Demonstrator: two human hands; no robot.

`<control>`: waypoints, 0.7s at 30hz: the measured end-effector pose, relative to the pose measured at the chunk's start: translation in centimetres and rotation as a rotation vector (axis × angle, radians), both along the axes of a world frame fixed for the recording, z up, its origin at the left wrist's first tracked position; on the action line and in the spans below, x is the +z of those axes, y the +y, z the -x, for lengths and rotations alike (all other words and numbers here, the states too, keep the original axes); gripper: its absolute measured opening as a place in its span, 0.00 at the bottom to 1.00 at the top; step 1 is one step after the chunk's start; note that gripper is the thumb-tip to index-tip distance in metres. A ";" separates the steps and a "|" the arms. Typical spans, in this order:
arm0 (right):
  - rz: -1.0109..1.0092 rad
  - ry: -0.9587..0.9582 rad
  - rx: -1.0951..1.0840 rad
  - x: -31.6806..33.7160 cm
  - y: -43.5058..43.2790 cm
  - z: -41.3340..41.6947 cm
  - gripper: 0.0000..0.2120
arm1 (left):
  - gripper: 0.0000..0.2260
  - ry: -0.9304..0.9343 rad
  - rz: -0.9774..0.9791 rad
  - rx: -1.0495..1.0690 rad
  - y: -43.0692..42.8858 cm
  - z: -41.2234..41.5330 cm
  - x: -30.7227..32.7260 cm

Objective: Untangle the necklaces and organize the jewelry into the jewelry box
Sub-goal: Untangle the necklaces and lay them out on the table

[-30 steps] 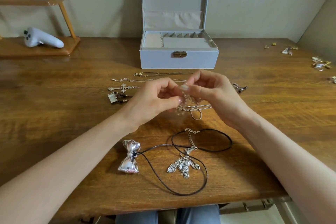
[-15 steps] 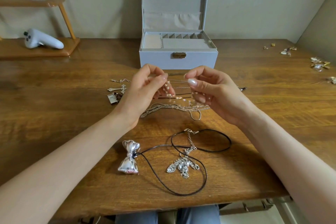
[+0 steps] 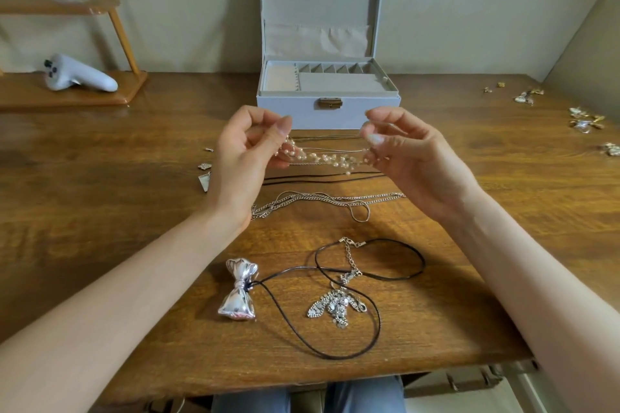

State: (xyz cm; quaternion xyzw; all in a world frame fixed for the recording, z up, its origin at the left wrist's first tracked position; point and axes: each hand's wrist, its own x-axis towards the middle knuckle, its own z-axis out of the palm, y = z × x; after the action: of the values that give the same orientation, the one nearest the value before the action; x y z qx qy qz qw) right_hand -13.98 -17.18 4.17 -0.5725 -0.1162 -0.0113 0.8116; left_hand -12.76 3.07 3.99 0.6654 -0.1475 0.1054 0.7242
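A pearl necklace (image 3: 322,157) is held stretched in the air just in front of the open jewelry box (image 3: 288,114), between the two hands. One end is pinched by the curled fingers of the left hand (image 3: 248,157), toward the box's left corner. The other end is pinched by the thumb and fingers of the right hand (image 3: 412,157), toward the box's right corner. Nearer the person than the box, a tangle of silver chains (image 3: 322,199) is laid across the table (image 3: 100,178). Further from the box, at the table's near edge, a black cord necklace (image 3: 372,342) with a silver bow pendant (image 3: 239,292) is looped around a rhinestone pendant (image 3: 330,307). Small gold earrings (image 3: 585,119) are scattered well to the box's right.
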 end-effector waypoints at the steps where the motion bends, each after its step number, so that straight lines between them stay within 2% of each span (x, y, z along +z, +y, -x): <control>1: 0.088 -0.030 -0.015 0.0 0.1 0.1 0.13 | 0.02 -0.011 0.005 0.002 0.0 0.0 0.1; 5: 0.570 -0.111 -0.083 -0.2 1.0 0.8 0.12 | 0.02 -0.040 0.029 -0.015 0.0 0.1 0.3; 7: 0.724 -0.121 -0.106 -0.3 1.5 1.0 0.11 | 0.02 -0.018 0.078 -0.098 0.1 0.2 0.4; 12: 0.586 -0.109 -0.060 -0.2 1.9 1.2 0.05 | 0.06 0.069 0.157 -0.330 -0.2 0.5 0.7; 15: 0.509 -0.074 -0.028 -0.2 1.5 1.1 0.09 | 0.10 0.067 0.090 -0.414 -0.1 0.4 0.4; 18: 0.513 -0.063 0.040 -0.3 1.6 1.2 0.07 | 0.13 0.036 0.029 -0.493 -0.1 0.4 0.2; 21: 0.454 -0.082 0.012 -0.5 1.3 0.8 0.09 | 0.17 0.045 -0.004 -0.541 -0.1 0.5 0.3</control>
State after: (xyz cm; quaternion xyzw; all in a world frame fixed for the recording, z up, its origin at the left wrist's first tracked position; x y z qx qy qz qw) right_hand -14.73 -15.84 3.65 -0.7387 -0.1521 -0.0035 0.6567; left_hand -13.27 2.99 4.25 0.6053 -0.3039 -0.1070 0.7279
